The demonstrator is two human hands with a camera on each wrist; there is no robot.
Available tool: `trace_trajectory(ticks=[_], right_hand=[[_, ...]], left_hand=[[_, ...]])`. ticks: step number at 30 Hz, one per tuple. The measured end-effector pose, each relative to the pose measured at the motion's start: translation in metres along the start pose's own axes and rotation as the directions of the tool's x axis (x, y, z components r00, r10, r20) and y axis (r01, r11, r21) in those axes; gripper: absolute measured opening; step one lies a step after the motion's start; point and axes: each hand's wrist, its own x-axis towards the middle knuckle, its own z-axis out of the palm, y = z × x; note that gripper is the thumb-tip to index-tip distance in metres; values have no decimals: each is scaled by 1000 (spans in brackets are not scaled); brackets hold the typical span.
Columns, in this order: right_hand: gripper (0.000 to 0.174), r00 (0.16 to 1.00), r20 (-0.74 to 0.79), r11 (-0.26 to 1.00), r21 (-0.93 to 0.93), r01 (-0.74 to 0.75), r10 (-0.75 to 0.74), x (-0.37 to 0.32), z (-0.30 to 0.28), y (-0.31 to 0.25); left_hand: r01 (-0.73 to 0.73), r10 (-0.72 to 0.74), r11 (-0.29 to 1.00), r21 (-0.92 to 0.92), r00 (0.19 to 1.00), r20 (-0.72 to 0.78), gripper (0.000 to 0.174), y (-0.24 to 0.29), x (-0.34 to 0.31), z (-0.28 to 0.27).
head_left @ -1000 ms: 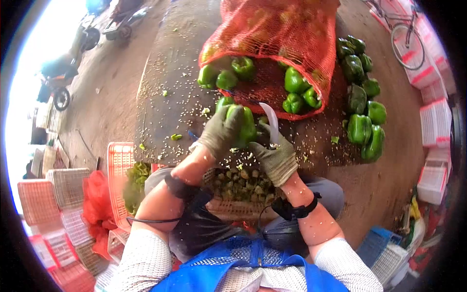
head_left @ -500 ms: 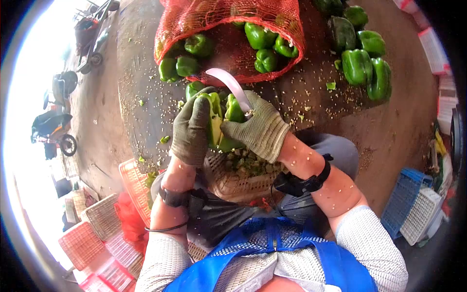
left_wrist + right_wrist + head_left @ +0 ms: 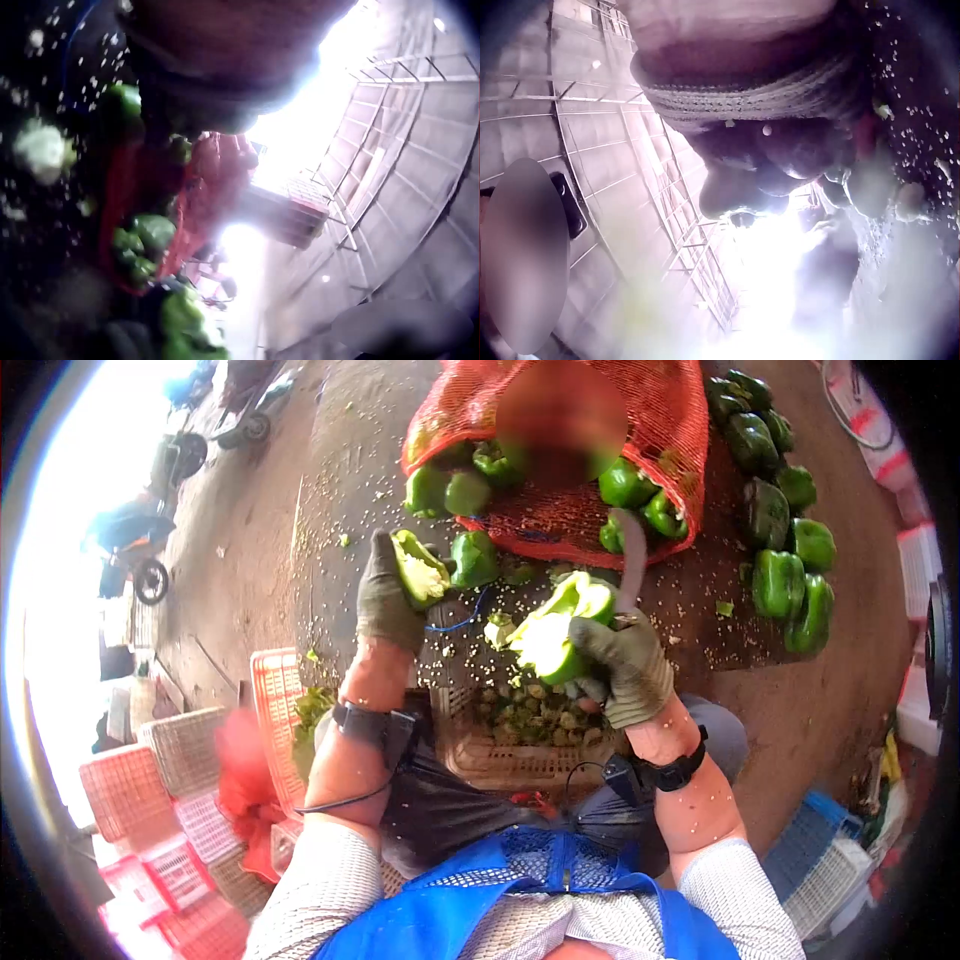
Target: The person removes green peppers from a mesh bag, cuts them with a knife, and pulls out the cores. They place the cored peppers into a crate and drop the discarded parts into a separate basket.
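Over the slab's [image 3: 330, 590] near edge, above the basket [image 3: 470, 762], the left hand [image 3: 385, 605] grips one pepper half [image 3: 422, 568] while the right hand [image 3: 628, 665] clasps the other half [image 3: 552, 635] and the knife [image 3: 632, 560], seemingly so cores fall in.

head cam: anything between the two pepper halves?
Head view: a pale core chunk and scattered seeds show between the left half and the right half.

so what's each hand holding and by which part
Left hand grips a pepper half by its outer skin. Right hand holds the other half from beneath, plus a knife by its handle.
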Motion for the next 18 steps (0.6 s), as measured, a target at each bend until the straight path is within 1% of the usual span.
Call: trace_trajectory(ticks=[1,2,3,4,5,6,7,8,9,10,11,12,14,15,18], right_hand=[[41,998,49,998,39,-44,42,0,-7,-2],[44,999,0,998,55,-38,38,1,-7,1],[45,999,-33,998,65,-18,20,0,-5,3],[45,998,-65,997,72,8,-4,0,-2,1],[46,1000,-29,998,67,13,-11,1,-2,-1],[47,1000,3,998,67,18,-18,2,-3,-1],[47,999,32,997,73,26,-28,3,-4,1],[48,999,-11,995,81,54,-53,5,-1,4],[48,996,-53,993,89,82,-77,9,4,10],[49,991,-95,990,95,107,-98,12,6,15],[48,997,13,993,91,79,-80,13,-1,16],[47,998,-11,997,48,66,-66,14,-3,21],[45,997,-56,998,-32,47,-49,17,-5,27],[43,998,-48,999,-24,34,-35,20,-7,33],[44,997,-73,997,-83,-4,-2,25,-12,45]], left_hand=[[-101,104,984,144,995,-12,44,-3,8,-12],[-89,97,933,349,995,-4,39,-1,14,-20],[-277,327,692,666,944,53,38,-8,14,-25],[-407,414,486,773,886,207,40,-12,13,-32],[-514,487,247,821,799,354,44,-12,9,-30],[-640,456,179,747,727,514,49,6,-13,-9],[-755,409,114,646,628,662,55,22,-33,8],[-785,293,199,586,619,729,57,29,-49,22],[-799,177,289,528,586,791,60,30,-62,35],[-823,110,300,482,532,840,59,25,-70,47],[-850,33,225,475,494,869,57,17,-70,50],[-873,-48,152,463,461,886,55,9,-71,50],[-810,-66,178,559,557,828,58,-2,-74,51],[-778,-80,185,600,596,799,60,-5,-74,53],[-704,-95,68,707,701,707,46,-18,-83,54]])
